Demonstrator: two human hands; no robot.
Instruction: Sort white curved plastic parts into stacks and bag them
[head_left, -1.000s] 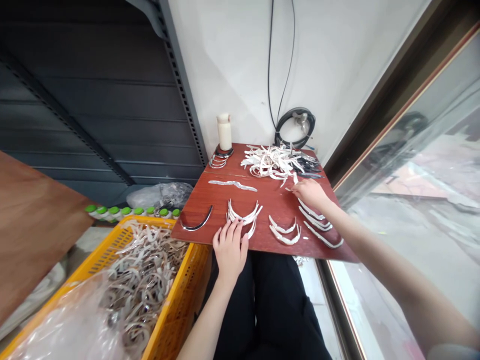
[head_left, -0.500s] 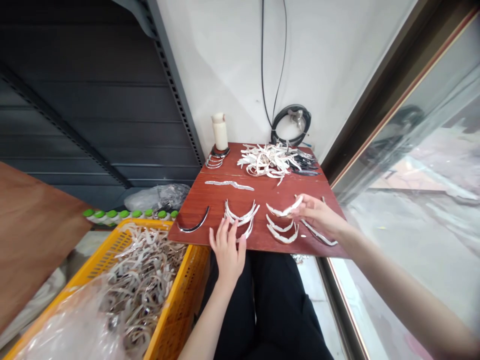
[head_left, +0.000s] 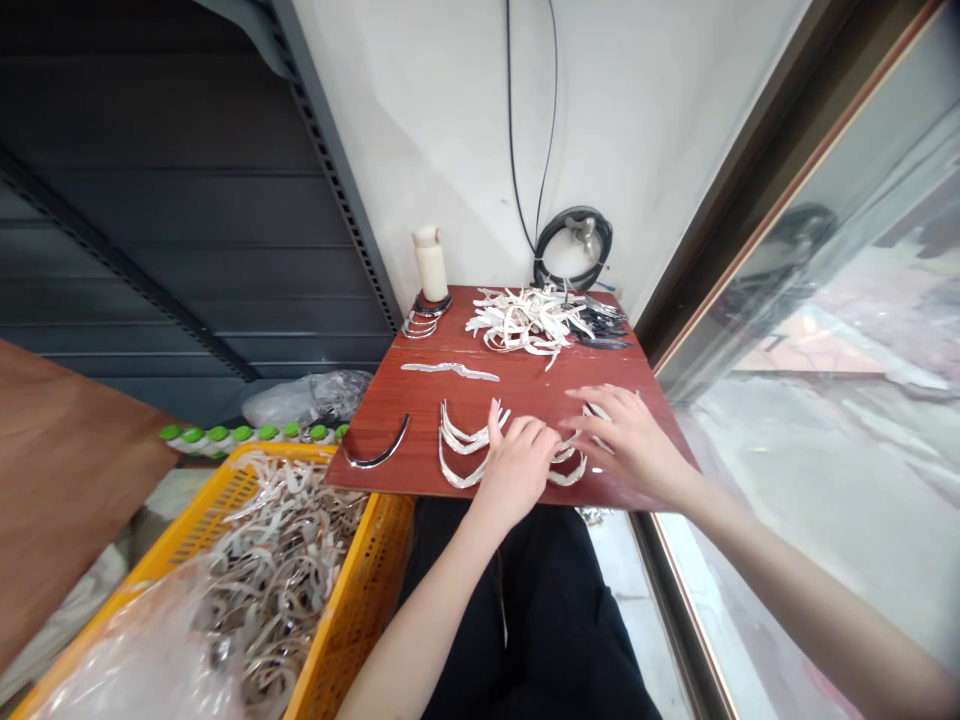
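My left hand is over the front middle of the red-brown table, one finger raised and the others bent together toward the right. Anything in its fingertips is hidden. Close beside it, my right hand has its fingers apart, pointing left above the right-hand group of curved strips. White curved strips in that group lie partly under both hands. Left of my left hand lies another group of nested white curved strips. A single black, shiny curved strip rests at the table's left, and a flatter whitish wavy strip lies farther back.
A heap of white strips and dark strips is at the table's back. A cream bottle stands at the back left. The yellow crate holds many curled strips. Coiled black cable hangs behind; a glass panel borders the right.
My left hand has moved right from the middle group toward the right-hand group. My right hand has spread its fingers, and the white curved strip it held no longer shows clearly.
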